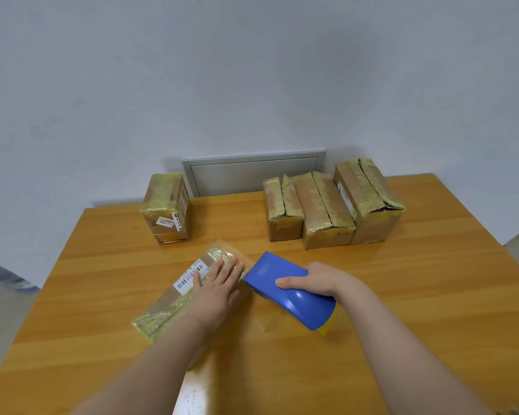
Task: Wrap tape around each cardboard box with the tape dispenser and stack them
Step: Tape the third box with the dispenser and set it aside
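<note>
Left hand (219, 284): laid flat on the near box, fingers straight and close together, nothing gripped.
Right hand (312, 278): clamped around the tape dispenser, thumb across its top face, fingers hidden behind its far side.
Tape dispenser (285, 295): blue with a yellow patch at its near end; held just right of the left hand, its front end set against the near box's right edge.
Near box (174, 307): flat cardboard, lying slantwise on the bench near the front middle; covered in yellowish tape, with a white barcode label beside the left hand.
Far-left box (167, 208): taped and labelled, standing apart at the back; whether it is one box or two stacked cannot be told.
Three boxes (324, 211): taped, packed side by side at the back right.
Bench (402, 295): orange-brown wood.
Grey panel (252, 172): set in the wall behind the bench.
</note>
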